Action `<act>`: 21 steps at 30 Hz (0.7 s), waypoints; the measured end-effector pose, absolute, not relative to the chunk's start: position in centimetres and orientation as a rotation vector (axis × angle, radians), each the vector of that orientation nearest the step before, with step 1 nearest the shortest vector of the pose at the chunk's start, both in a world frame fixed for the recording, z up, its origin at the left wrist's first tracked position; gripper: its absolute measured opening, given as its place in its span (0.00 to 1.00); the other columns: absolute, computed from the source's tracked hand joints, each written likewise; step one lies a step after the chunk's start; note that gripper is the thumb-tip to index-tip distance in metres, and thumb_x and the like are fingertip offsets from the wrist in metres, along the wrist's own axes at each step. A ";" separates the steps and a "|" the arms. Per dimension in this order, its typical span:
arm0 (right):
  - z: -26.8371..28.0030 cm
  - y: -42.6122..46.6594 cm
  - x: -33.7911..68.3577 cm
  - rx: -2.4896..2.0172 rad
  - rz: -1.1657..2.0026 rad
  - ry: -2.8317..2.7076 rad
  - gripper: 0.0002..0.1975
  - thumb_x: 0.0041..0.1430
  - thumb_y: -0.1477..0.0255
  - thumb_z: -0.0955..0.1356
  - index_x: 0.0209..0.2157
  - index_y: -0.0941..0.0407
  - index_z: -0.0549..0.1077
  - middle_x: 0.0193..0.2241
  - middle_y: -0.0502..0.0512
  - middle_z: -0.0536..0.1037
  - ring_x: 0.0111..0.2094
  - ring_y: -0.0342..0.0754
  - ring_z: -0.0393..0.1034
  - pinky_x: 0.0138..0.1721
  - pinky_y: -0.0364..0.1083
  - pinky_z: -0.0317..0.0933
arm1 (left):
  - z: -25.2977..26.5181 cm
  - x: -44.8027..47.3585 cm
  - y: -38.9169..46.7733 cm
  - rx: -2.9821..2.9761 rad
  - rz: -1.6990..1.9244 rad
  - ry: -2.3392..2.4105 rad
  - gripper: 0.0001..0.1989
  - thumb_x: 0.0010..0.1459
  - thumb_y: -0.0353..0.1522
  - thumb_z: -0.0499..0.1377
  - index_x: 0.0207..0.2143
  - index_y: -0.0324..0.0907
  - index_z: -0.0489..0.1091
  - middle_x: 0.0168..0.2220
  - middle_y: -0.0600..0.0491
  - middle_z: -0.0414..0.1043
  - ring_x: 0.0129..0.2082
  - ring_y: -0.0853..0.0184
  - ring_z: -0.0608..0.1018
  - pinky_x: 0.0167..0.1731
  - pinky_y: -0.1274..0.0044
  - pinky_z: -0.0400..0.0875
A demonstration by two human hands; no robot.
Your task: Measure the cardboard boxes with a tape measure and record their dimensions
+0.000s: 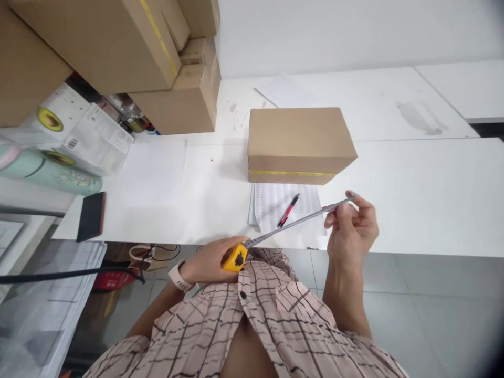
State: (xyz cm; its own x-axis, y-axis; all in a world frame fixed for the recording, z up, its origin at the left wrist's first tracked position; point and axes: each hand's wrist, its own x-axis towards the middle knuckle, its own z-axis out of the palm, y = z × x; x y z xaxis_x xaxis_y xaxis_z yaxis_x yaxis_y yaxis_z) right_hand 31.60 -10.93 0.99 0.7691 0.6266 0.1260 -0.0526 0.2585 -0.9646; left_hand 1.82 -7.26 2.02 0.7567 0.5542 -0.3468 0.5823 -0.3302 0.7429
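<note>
A yellow tape measure (235, 258) sits in my left hand (210, 260), whose fingers wrap round its case near the table's front edge. The metal blade is drawn out to the right and slants upward across the table edge. Its far end is pinched by my right hand (352, 226), between thumb and fingers. Just beyond the blade, a red and black pen (289, 210) lies on printed sheets (268, 202). A closed cardboard box (297, 134) with a yellow strip along its lower front side rests behind, partly over the sheets.
Stacked cardboard boxes (175, 100) stand at the back left. On the left are a phone (91, 216), a mint-green bottle (59, 170), white avocado-printed packaging (94, 139) and blank paper (151, 170). A white wall (354, 37) closes off the back.
</note>
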 end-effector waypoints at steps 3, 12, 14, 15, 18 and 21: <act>-0.3 -11.9 29.1 -1.241 0.691 -0.637 0.15 0.57 0.65 0.74 0.44 0.54 0.71 0.19 0.42 0.73 0.19 0.41 0.67 0.24 0.42 0.63 | 1.7 3.1 -7.3 1.919 0.087 0.905 0.50 0.51 0.35 0.66 0.71 0.49 0.43 0.57 0.46 0.70 0.50 0.58 0.77 0.50 0.67 0.73; -3.9 -11.5 25.9 -1.564 0.745 -0.885 0.16 0.65 0.56 0.65 0.46 0.53 0.69 0.26 0.48 0.74 0.27 0.45 0.69 0.32 0.46 0.64 | 1.8 2.5 -3.9 2.002 0.331 0.999 0.57 0.49 0.38 0.70 0.72 0.50 0.38 0.53 0.46 0.71 0.45 0.59 0.78 0.44 0.67 0.76; -4.5 -10.6 28.0 -1.811 0.558 -0.933 0.18 0.66 0.54 0.63 0.45 0.54 0.69 0.25 0.48 0.73 0.27 0.47 0.69 0.33 0.46 0.61 | 1.9 1.6 -2.1 2.069 0.332 1.131 0.56 0.50 0.43 0.71 0.72 0.50 0.40 0.54 0.46 0.70 0.45 0.59 0.78 0.44 0.67 0.76; -4.7 -10.1 28.9 -1.939 0.507 -0.983 0.20 0.65 0.52 0.63 0.46 0.54 0.69 0.25 0.49 0.74 0.27 0.48 0.69 0.33 0.47 0.60 | 1.8 1.3 -1.0 2.115 0.333 1.230 0.55 0.50 0.44 0.71 0.71 0.50 0.42 0.55 0.45 0.70 0.46 0.57 0.77 0.44 0.66 0.76; -4.8 -8.8 30.1 -2.251 0.472 -1.179 0.28 0.64 0.48 0.63 0.55 0.55 0.65 0.28 0.53 0.77 0.31 0.54 0.72 0.33 0.47 0.58 | 0.7 1.6 2.2 2.280 0.322 1.538 0.51 0.52 0.43 0.70 0.70 0.46 0.46 0.54 0.43 0.70 0.52 0.51 0.74 0.46 0.62 0.74; -4.6 -8.0 29.7 -2.388 0.436 -1.369 0.29 0.64 0.54 0.64 0.60 0.56 0.63 0.38 0.61 0.80 0.37 0.57 0.74 0.34 0.48 0.58 | -1.0 2.6 4.6 2.409 0.263 1.660 0.47 0.55 0.41 0.68 0.70 0.42 0.48 0.54 0.40 0.70 0.54 0.47 0.71 0.48 0.60 0.72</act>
State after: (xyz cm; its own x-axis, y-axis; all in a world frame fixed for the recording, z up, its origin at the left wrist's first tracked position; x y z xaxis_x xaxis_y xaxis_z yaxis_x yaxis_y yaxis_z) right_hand 29.69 -7.96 -4.64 0.4849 0.8700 -0.0896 0.7614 -0.4703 -0.4462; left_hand 2.61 4.61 -0.95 0.3519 0.9355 0.0311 0.8993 -0.3472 0.2661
